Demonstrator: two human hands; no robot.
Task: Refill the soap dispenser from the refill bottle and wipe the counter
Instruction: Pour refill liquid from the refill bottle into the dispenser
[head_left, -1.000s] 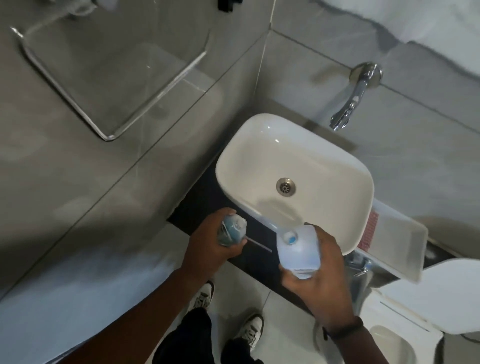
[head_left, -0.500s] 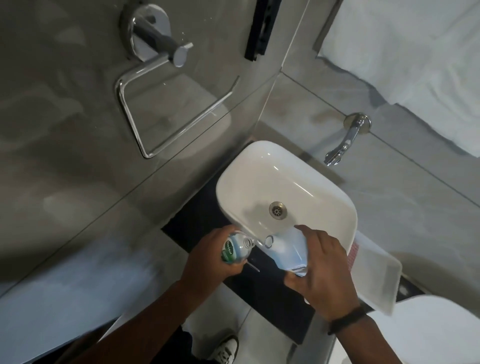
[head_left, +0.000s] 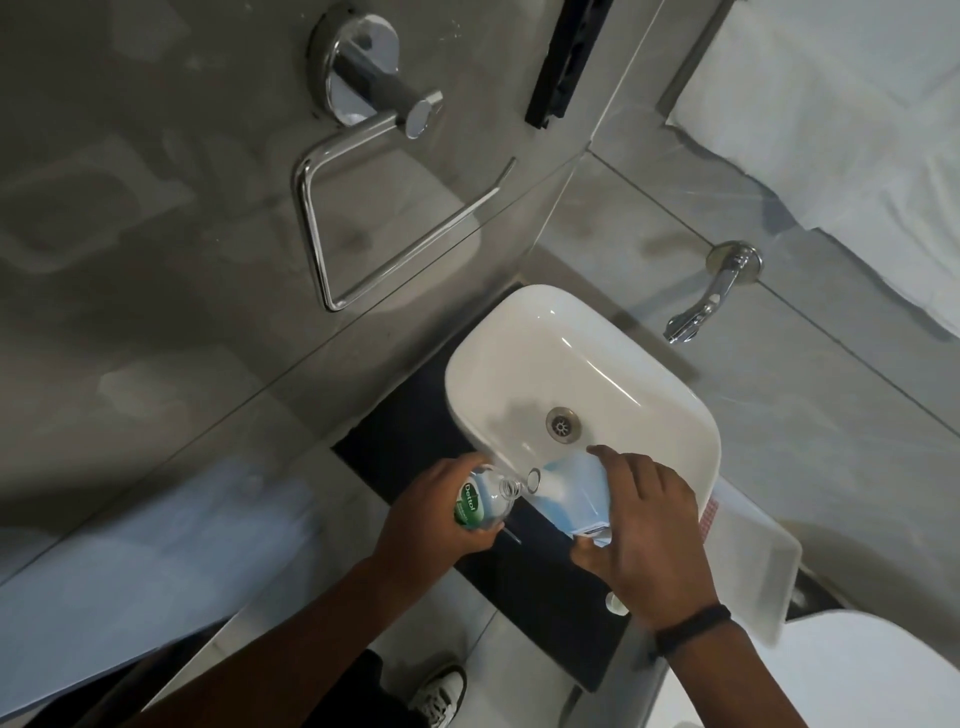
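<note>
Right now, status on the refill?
Left hand grips Dettol bottle. Right hand tilts refill bottle, mouths nearly touching. Nothing blocking.

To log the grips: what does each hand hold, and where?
Left hand grips the Dettol dispenser bottle round its body; right hand grips the refill bottle by its lower body.

My left hand (head_left: 434, 512) and right hand (head_left: 652, 535) crowd the near rim of the sink (head_left: 649, 364), the dispenser (head_left: 480, 506) and refill bottle (head_left: 571, 491) mouth to mouth between them. The basin beyond my knuckles lies open up to the drain (head_left: 561, 423). The tap (head_left: 709, 299) juts over its far right corner, and the towel ring (head_left: 363, 218) sticks out from the left wall. A white tray (head_left: 748, 561) blocks my right side.
</note>
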